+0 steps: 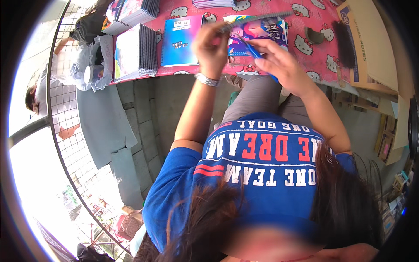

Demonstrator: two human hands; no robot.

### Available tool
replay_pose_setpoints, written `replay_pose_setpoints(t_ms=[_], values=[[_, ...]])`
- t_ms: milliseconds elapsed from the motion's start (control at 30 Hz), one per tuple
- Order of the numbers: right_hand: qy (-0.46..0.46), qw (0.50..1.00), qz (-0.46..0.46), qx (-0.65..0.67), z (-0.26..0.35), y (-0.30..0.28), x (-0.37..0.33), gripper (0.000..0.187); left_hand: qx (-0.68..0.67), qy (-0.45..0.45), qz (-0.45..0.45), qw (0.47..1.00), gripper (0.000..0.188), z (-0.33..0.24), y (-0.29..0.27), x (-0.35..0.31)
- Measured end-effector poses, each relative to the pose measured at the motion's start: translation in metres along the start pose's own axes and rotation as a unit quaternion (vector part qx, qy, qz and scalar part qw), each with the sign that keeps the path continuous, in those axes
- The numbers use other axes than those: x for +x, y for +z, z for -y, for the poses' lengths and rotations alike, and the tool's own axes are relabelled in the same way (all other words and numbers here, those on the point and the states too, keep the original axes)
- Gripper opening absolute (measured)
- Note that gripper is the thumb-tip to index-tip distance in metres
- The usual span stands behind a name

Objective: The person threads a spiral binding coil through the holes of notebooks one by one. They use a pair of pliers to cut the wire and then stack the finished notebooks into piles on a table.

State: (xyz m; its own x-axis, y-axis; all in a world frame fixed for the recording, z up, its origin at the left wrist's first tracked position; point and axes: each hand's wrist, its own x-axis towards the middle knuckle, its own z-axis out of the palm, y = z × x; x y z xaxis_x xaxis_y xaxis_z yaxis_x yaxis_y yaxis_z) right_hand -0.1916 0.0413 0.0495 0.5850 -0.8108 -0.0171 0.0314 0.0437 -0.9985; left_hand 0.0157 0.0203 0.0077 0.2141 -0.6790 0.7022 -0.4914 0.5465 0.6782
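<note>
Left hand (212, 48) grips notebook (262, 30) by spiral edge, spiral running sideways. Right hand (281, 65) just beside, pinching blue tool (255, 53) against it.

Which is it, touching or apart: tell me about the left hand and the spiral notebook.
Touching. The head view shows the left hand gripping the spiral notebook at its wire-bound corner, fingers wrapped over the edge.

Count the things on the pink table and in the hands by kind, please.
Stacks of spiral notebooks: 3, one at the left, one at the far left corner, one at the top edge
Single blue notebook lying flat: 1
Notebook held in the left hand: 1
Blue tool in the right hand: 1
Cardboard box: 1
Total: 7
</note>
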Motion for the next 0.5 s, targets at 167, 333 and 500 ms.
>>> replay_pose_setpoints(t_ms=[167, 333, 500], values=[[-0.052, 0.944, -0.240, -0.219, -0.046, -0.085, -0.038, 0.049, 0.113, 0.094, 0.106, 0.983, 0.018, -0.015, -0.063, 0.100], [-0.007, 0.808, -0.212, -0.550, -0.130, -0.146, -0.056, 0.046, 0.406, -0.022, 0.338, 0.849, 0.023, 0.114, -0.034, 0.107], [-0.056, 0.817, -0.232, -0.525, -0.131, -0.191, -0.047, 0.045, 0.419, -0.129, 0.328, 0.837, 0.051, 0.195, -0.076, 0.049]])
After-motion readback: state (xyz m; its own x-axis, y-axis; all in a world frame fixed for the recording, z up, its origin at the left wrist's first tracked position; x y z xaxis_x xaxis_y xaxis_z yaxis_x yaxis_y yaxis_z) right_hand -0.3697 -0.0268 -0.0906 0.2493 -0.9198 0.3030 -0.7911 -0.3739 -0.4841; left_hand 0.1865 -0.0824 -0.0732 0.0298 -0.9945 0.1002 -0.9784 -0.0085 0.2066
